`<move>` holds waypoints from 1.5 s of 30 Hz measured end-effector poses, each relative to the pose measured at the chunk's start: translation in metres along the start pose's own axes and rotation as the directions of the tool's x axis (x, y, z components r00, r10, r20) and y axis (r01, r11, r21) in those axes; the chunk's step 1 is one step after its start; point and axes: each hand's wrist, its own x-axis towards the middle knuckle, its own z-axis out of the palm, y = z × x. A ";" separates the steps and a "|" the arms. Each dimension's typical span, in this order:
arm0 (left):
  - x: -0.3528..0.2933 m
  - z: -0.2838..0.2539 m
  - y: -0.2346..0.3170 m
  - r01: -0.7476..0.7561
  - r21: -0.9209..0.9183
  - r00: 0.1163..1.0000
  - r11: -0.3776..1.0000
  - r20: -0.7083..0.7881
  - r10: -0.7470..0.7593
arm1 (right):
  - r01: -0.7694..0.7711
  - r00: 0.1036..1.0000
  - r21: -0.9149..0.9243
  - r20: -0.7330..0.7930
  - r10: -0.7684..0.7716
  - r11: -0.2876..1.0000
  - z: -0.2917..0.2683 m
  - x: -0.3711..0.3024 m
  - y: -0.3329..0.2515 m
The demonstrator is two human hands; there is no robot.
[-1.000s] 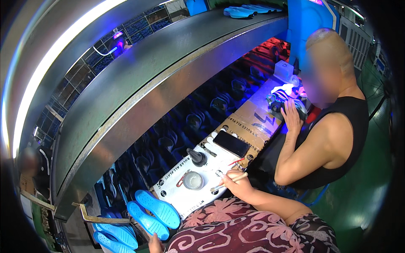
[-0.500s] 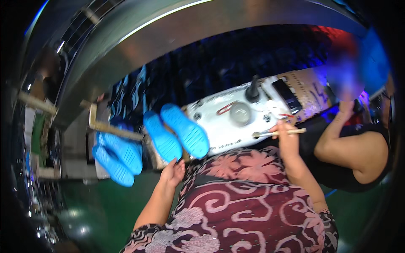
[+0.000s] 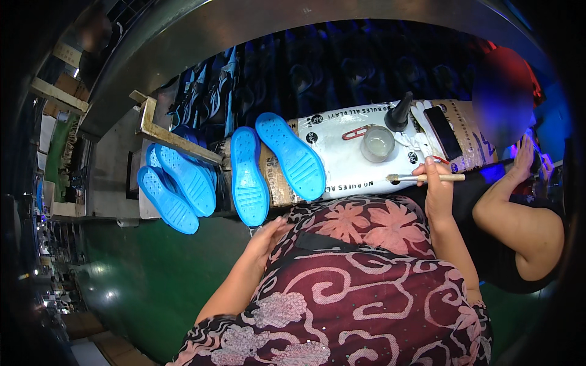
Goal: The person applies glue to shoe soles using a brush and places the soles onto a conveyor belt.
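My right hand (image 3: pixel 438 190) grips the wooden handle of a small brush (image 3: pixel 456 177), its bristles pointing left over a white plastic sheet (image 3: pixel 342 172). Just below the heel of a blue shoe sole (image 3: pixel 249 183), my left hand (image 3: pixel 267 239) is held with its fingers loosely stretched and nothing visible in them. Right of that sole lies a second blue sole (image 3: pixel 292 157), slightly slanted. Beyond the brush stand a round cup (image 3: pixel 378 144) of cloudy liquid and a black cone-shaped bottle (image 3: pixel 400 113). A red looped item (image 3: pixel 356 133) lies beside the cup.
More blue soles (image 3: pixel 183 180) are piled at the left, beside a worn metal bracket (image 3: pixel 162 135). A dark phone (image 3: pixel 444 131) and white gloves (image 3: pixel 424 131) lie at the right. Dark shoe parts (image 3: pixel 317 73) line the far side under a metal beam. A co-worker's arm (image 3: pixel 519 219) is at the right.
My left hand has drawn off the near sole's heel, and its fingers have straightened. My right hand still holds the brush. The whole view has shifted and turned a little.
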 end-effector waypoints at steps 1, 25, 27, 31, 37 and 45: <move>0.006 0.007 0.006 0.002 -0.002 1.000 1.000 -0.001 -0.002 | 0.005 1.000 -0.004 -0.011 -0.005 1.000 0.000 -0.001 0.001; -0.009 0.129 0.084 -0.729 0.240 0.674 0.641 0.092 0.733 | 0.161 0.976 0.040 0.145 -0.165 0.986 0.028 0.008 -0.065; -0.006 0.135 0.087 -0.751 0.243 0.646 0.613 0.080 0.759 | 0.465 0.860 -0.184 0.324 -0.393 0.866 0.035 0.011 -0.078; -0.006 0.144 0.089 -0.842 0.280 0.514 0.461 0.163 0.842 | 0.646 0.737 -0.181 0.402 -0.544 0.741 0.047 0.009 -0.079; -0.011 0.157 0.093 -0.874 0.269 0.460 0.406 0.183 0.869 | 0.699 0.706 -0.210 0.359 -0.611 0.684 0.059 0.011 -0.071; -0.004 0.149 0.093 -0.873 0.356 0.412 0.333 0.176 0.894 | 0.700 0.709 -0.265 0.366 -0.603 0.663 0.055 0.016 -0.073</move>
